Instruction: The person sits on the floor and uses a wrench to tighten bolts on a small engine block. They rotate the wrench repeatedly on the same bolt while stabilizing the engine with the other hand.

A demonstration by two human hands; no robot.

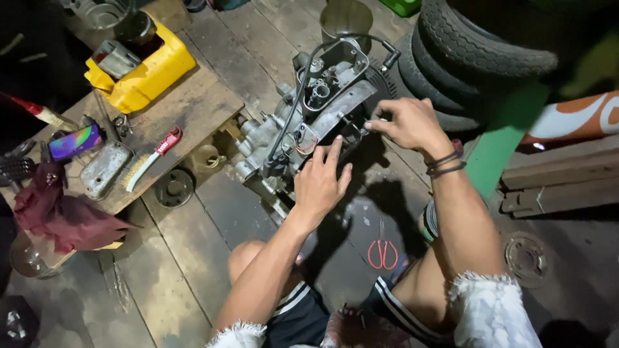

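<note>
Grey metal engine (303, 122), greasy, standing on dark floor planks (193, 245) at centre of view, black hose (303, 77) looped over its top, dark ribbed wheel at its far side. Left hand (320, 182) laid flat against near face of engine, fingers (334, 152) spread and pointing up, nothing gripped. Right hand (407, 122) at engine's right edge, thumb and forefinger pinched on a small part at the rim, too small to identify; remaining fingers curled; dark bands (443, 162) on that wrist. Both forearms bare, reaching forward from bent knees. Yellow plastic jerrycan (143, 74), boxy, cut open on top, at far end of low wooden board (193, 106) to the left, grey metal piece resting in it. Also on board: phone with lit multicoloured screen (75, 142), rectangular grey metal cover (103, 169), brush with white and red handle (151, 160), maroon rag (55, 212) draped over near corner. Round dark metal disc (174, 187) on floor between board edge and engine. Red-handled scissors (383, 252) on floor below right forearm, apart from both hands. Stacked black tyres (477, 51) just right of engine; green post (506, 138) beside them. Open floor near left, between board and knee; right side crowded by tyres, post and timber.
</note>
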